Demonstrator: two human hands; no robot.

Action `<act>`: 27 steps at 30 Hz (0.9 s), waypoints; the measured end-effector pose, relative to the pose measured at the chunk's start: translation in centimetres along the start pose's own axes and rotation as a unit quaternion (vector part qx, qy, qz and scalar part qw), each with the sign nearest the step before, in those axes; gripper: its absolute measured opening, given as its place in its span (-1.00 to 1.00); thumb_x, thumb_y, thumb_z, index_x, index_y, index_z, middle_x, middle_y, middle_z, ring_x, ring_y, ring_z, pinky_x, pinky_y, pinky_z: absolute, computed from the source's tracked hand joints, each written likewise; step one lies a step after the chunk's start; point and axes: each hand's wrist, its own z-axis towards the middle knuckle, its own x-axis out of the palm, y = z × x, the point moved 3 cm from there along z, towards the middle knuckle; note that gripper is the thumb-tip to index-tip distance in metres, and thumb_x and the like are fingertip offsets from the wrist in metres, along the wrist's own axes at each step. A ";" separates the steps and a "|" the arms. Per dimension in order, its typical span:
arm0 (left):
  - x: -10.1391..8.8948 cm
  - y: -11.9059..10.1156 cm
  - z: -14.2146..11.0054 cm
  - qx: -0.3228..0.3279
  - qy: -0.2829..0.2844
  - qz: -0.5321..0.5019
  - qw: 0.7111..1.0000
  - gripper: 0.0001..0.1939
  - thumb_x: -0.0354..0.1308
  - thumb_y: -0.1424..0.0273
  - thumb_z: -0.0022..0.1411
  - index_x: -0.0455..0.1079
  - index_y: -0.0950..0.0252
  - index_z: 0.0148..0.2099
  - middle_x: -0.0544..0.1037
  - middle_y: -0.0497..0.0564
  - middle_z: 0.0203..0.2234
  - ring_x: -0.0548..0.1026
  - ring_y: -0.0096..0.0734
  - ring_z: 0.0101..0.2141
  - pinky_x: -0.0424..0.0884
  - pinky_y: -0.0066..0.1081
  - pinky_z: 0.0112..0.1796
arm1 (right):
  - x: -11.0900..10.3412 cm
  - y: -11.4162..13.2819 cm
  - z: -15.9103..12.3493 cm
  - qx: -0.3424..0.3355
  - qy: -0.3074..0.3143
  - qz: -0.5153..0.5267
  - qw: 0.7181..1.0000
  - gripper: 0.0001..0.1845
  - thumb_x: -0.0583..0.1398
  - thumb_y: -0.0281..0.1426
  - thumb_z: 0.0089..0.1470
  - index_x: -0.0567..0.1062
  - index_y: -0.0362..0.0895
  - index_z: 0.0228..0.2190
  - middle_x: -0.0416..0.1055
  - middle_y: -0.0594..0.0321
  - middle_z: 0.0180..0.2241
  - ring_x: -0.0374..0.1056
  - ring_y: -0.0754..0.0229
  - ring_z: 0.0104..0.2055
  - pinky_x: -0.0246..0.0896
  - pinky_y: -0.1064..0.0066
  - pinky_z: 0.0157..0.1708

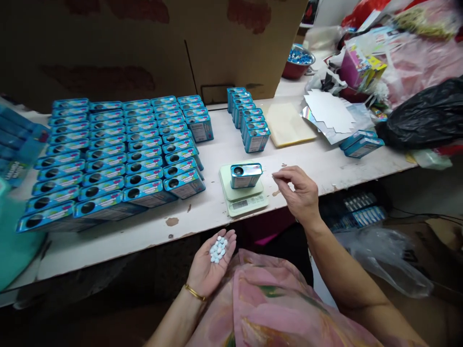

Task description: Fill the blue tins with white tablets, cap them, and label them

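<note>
A white counter (224,149) with chipped paint runs across the scene. Brown cardboard (210,29) stands along its far side. Beneath, the space is dim.

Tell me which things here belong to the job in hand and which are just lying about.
Likely part of the job:
pale tablets in the open left hand
scale with a blue container on it
blue containers in rows on the table

Probably just lying about:
black plastic bag
clear plastic bag below table level
</note>
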 end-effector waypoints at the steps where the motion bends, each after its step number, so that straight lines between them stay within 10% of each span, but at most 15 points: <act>1: 0.0 0.1 0.1 -0.003 -0.001 0.000 1.000 -0.81 -0.07 0.58 0.12 0.34 0.44 -0.24 0.51 0.20 -0.34 0.50 -0.30 -0.30 0.47 -0.35 -0.31 | -0.2 -0.3 -0.4 0.013 -0.010 0.005 1.000 -0.86 0.09 -0.46 0.00 0.45 -0.10 -0.38 0.34 0.24 -0.37 0.28 0.26 -0.30 0.25 0.38 -0.32; 18: -0.7 0.4 0.2 0.007 -0.006 0.000 1.000 -0.82 -0.06 0.59 0.11 0.35 0.44 -0.27 0.51 0.19 -0.35 0.50 -0.32 -0.32 0.46 -0.37 -0.30 | 3.3 1.5 1.0 -0.027 0.065 0.062 0.996 -0.84 0.08 -0.49 0.02 0.44 -0.13 -0.35 0.35 0.24 -0.36 0.28 0.30 -0.29 0.23 0.42 -0.27; 23: 0.4 0.0 0.3 0.011 0.033 -0.011 0.999 -0.81 -0.07 0.54 0.14 0.36 0.44 -0.29 0.51 0.20 -0.33 0.49 -0.29 -0.31 0.46 -0.34 -0.31 | 4.5 3.4 -1.3 -0.102 0.199 0.058 0.973 -0.80 0.08 -0.45 0.04 0.41 -0.11 -0.24 0.35 0.21 -0.27 0.26 0.27 -0.18 0.19 0.39 -0.16; 27: 0.9 -0.6 0.7 0.013 0.041 -0.011 0.999 -0.85 -0.05 0.52 0.14 0.34 0.41 -0.32 0.50 0.14 -0.40 0.49 -0.41 -0.42 0.43 -0.52 -0.51 | 4.1 0.9 -1.0 -0.083 0.112 -0.099 0.985 -0.54 0.13 -0.39 -0.01 0.25 -0.09 -0.03 0.17 0.09 -0.01 0.07 0.08 0.05 0.01 0.15 0.01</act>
